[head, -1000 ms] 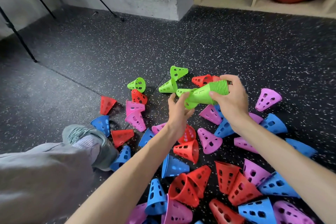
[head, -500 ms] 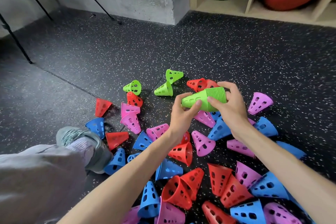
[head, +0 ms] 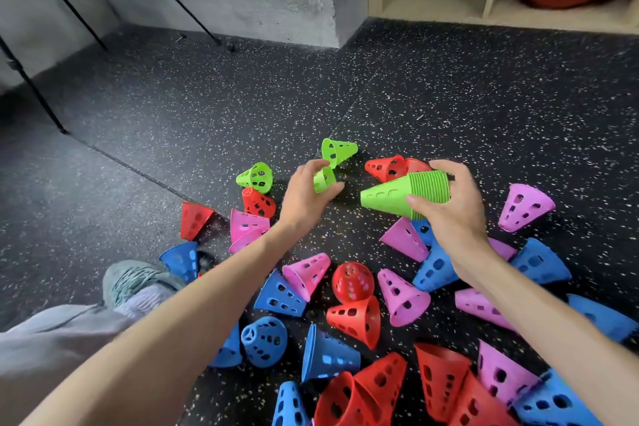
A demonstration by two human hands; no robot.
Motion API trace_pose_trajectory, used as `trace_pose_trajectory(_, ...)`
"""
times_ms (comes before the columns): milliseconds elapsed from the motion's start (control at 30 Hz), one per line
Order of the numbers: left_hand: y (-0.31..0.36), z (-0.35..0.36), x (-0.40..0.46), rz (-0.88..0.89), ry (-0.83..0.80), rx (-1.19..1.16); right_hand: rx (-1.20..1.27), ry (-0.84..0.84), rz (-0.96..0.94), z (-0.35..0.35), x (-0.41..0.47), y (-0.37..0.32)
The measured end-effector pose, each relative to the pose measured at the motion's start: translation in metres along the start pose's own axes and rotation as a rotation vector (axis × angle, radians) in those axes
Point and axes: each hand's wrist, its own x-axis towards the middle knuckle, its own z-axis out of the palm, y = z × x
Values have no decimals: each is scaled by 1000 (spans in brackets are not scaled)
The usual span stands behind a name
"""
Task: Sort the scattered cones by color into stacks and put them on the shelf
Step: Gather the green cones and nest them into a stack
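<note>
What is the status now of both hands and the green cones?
Left hand grips one green cone. Right hand holds green stack. Two green cones left on floor. Nothing blocking.

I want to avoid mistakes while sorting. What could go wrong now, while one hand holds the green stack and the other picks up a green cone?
1. The right hand holds the green stack on its side, so cones might slide off.
2. The left hand grips a green cone only partly, so it could drop.
3. Two more green cones lie near red cones; reaching may knock them.
</note>
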Motion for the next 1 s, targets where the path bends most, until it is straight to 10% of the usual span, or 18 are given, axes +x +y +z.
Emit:
trace_pose_trajectory(233, -37, 10, 32, -29, -253, 286, 32, 1, 42, 13, 22, 15)
trace_pose_trajectory(1000, -7, 33, -17, 235, -6, -84, -59, -108, -13, 40, 48, 13)
